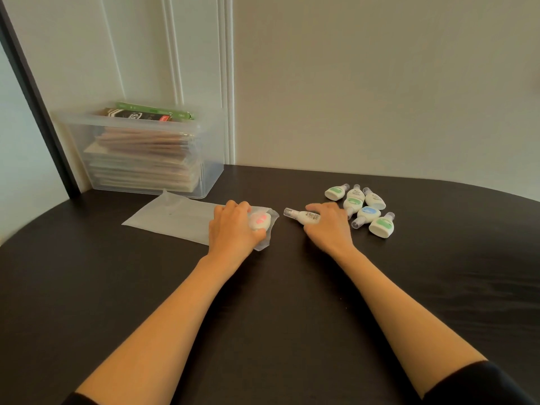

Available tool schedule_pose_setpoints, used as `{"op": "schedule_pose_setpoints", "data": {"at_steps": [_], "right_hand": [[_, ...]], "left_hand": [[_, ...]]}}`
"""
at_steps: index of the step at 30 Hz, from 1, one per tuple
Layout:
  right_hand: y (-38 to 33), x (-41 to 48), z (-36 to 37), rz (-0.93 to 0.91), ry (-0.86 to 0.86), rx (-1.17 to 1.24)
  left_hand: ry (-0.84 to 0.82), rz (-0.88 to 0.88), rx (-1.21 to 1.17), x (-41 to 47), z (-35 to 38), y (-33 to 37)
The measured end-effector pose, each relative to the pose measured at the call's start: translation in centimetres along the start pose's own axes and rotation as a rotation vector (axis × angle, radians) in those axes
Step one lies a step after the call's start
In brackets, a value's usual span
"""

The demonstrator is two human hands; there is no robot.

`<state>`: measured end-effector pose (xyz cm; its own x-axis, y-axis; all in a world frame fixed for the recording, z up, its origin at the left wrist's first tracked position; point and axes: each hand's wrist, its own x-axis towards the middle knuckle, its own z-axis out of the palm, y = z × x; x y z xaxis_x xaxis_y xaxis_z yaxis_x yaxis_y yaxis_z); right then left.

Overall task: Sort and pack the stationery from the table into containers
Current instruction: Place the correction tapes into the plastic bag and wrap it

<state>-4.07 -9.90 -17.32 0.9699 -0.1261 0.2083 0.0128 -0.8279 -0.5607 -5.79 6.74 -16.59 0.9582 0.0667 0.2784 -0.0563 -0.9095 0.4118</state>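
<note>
Head view: left hand (233,226) had its fingers curled round a pink corrector (261,221) at the pouch (175,217) mouth. Right hand (330,226), just right of the pouch, gripped a white corrector (301,216), long axis level, tip toward the mouth. Pile (365,206) lay further right.

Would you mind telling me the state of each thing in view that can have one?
Left hand: grips the pink-label corrector.
Right hand: grips the white corrector.
Pink-label corrector: apparently just inside the pouch's right end.
White corrector: capped, tip pointing left.
Pouch: flat on the table.
Loose correctors: six, lying clustered, unpacked.
Clear bin: lidless, nearly full of stacked packets.
</note>
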Motion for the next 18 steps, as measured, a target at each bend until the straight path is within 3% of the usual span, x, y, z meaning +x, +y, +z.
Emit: {"op": "schedule_pose_setpoints", "data": {"at_steps": [2,7,13,18], "right_hand": [[0.3,0.0,0.4,0.012,-0.066,-0.027],[-1.2,-0.3,0.8,-0.147,0.13,-0.039],[-3.9,0.9,2.8,-0.2,-0.095,-0.106],[-4.0,1.5,3.2,-0.231,0.004,-0.081]], "left_hand": [[-0.006,-0.011,-0.005,0.0,-0.1,-0.1],[-0.006,0.002,-0.055,0.0,-0.3,-0.3],[-0.014,0.01,-0.132,-0.2,-0.3,-0.7],[-0.002,0.026,-0.136,0.0,0.0,-1.3]]}}
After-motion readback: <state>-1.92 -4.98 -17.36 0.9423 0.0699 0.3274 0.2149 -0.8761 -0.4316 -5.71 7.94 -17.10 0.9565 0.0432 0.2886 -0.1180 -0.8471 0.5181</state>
